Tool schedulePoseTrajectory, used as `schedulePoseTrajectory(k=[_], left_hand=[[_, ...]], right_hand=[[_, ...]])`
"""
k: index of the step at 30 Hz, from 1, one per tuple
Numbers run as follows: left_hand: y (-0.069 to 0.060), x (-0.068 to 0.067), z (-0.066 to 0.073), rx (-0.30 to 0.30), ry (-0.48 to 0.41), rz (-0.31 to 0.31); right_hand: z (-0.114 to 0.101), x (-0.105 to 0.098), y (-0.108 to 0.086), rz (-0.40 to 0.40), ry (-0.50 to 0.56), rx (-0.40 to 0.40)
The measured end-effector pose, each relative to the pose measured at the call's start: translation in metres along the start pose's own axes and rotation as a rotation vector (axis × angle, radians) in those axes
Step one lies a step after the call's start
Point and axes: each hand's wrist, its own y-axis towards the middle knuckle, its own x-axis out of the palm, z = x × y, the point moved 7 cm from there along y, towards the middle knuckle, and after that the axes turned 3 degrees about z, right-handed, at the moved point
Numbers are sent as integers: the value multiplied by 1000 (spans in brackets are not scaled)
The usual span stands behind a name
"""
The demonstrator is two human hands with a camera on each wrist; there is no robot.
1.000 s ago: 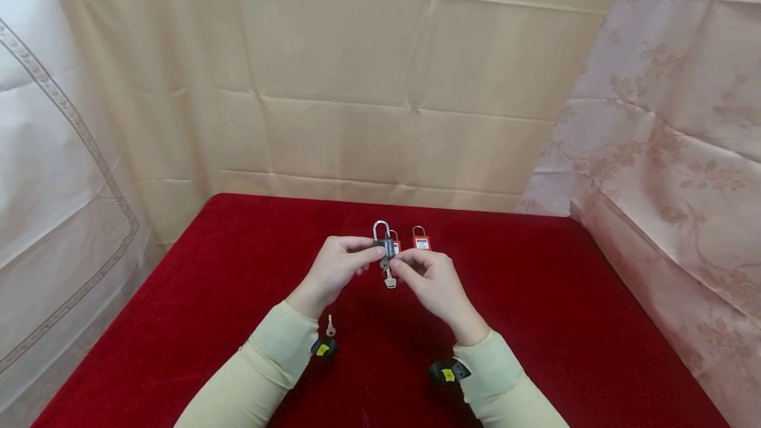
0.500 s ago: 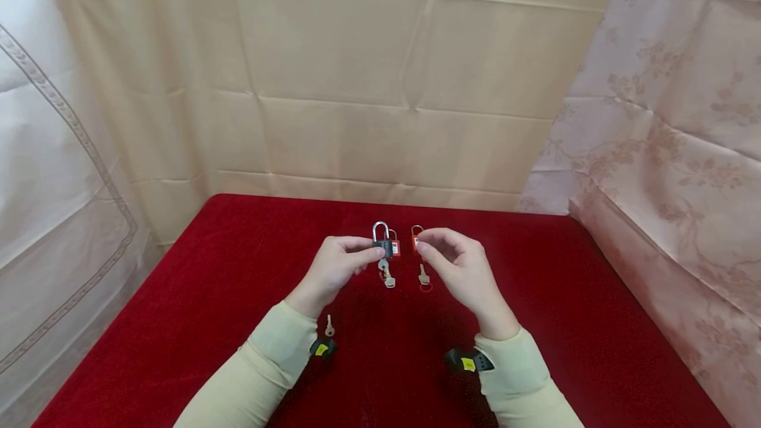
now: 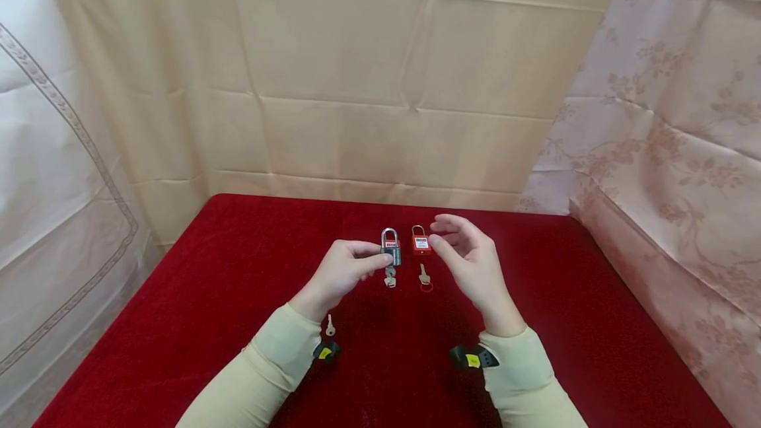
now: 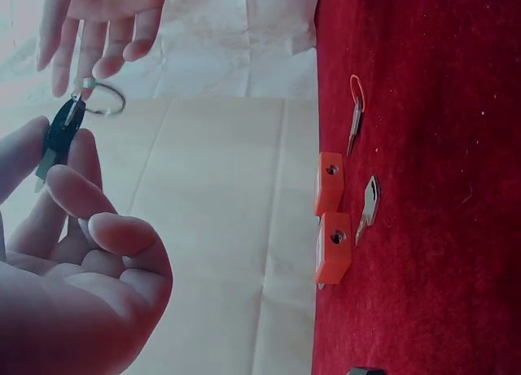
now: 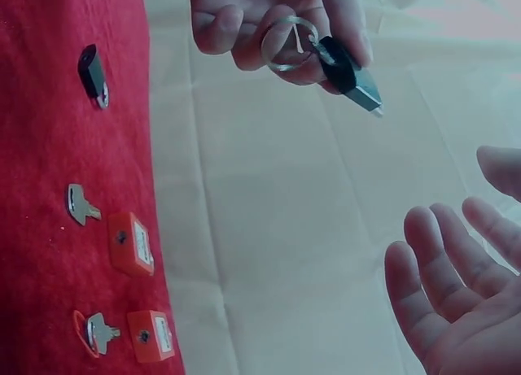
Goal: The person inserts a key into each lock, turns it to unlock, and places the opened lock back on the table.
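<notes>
In the head view my left hand [image 3: 341,274] pinches a dark padlock [image 3: 396,257] between thumb and fingers, its silver shackle upward. A key with a metal ring [image 5: 285,43] sits in the bottom of this padlock, as the right wrist view shows. My right hand [image 3: 475,269] holds nothing; its fingers are spread and relaxed, to the right of the padlock. Beyond the hands two red padlocks, one on the left [image 4: 334,249] and one on the right [image 3: 421,244], stand on the red cloth. A loose key [image 4: 370,202] lies before the left one.
Another key [image 3: 424,274] with a red ring [image 3: 426,288] lies before the right red padlock. One more key [image 3: 329,326] is near my left wrist. A second black padlock [image 5: 92,70] shows on the cloth in the right wrist view. Curtains hang behind the red table [image 3: 565,296].
My right hand has let go at the dark padlock's key, moved right and spread its fingers. My left hand, still holding the padlock, has shifted slightly right.
</notes>
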Motion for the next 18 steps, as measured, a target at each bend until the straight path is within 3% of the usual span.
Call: schedulePoseTrajectory(k=[7, 18], left_hand=[[-1, 8, 0, 12, 21, -35], [-4, 17, -1, 18, 87, -124]], right_hand=[[24, 3, 1, -25, 48, 15], [46, 19, 1, -92, 95, 118]])
